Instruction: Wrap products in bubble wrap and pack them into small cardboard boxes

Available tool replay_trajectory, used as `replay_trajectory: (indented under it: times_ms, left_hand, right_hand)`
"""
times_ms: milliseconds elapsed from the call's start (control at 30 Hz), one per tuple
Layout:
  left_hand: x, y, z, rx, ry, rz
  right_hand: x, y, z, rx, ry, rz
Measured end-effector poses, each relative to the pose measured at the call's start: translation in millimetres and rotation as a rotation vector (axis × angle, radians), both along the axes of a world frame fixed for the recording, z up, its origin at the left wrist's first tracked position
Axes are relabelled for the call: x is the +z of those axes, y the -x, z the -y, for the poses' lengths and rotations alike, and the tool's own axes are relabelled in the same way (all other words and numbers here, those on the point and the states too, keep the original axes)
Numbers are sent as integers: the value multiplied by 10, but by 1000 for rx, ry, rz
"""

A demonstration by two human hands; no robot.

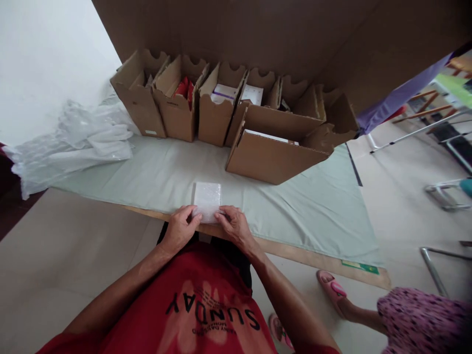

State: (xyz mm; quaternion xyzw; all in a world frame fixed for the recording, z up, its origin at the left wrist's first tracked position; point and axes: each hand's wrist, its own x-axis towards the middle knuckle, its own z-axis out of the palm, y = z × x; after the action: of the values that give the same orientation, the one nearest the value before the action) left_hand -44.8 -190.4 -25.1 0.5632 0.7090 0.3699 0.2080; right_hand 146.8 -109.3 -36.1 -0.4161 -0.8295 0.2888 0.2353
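Note:
A small white packet wrapped in bubble film (207,200) lies on the pale green cloth (158,172) at the near edge of the table. My left hand (180,227) pinches its near left corner with curled fingers. My right hand (233,225) grips its near right corner in the same way. Both hands rest at the table's wooden edge, just in front of my red shirt.
A row of open cardboard boxes (177,105) with packets stands at the back, and a larger box (273,152) sits closer on the right. Clear plastic bags (73,142) pile at the left. Another person's leg and pink slipper (332,287) are at the lower right.

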Motion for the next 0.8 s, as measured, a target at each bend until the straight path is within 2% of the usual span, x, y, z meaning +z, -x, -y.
replay_trajectory:
  times_ms: [133,300,367,433,500,567,667,733,800]
  left_hand:
    - [-7,-2,-110,37,88,-95]
    - [4,4,-171,-5,140,-263]
    - [17,17,-191,-42,150,-287]
    - [34,35,-219,-59,182,-293]
    - [54,55,-245,-54,230,-284]
    - [72,80,-251,-56,238,-260]
    - [91,134,-187,-108,80,-215]
    - [90,174,-112,-201,-61,-189]
    - [75,205,-51,-300,-137,-149]
  right_hand:
    - [-55,134,44,-124,-64,47]
    - [136,114,167,-123,-293,157]
    - [242,56,236,-25,-373,169]
    - [309,12,277,138,-405,208]
    - [317,3,258,274,-403,268]
    - [294,25,180,336,-397,312]
    - [313,76,21,377,-372,312]
    - [394,98,-65,402,-328,291]
    - [498,105,-121,426,-265,276]
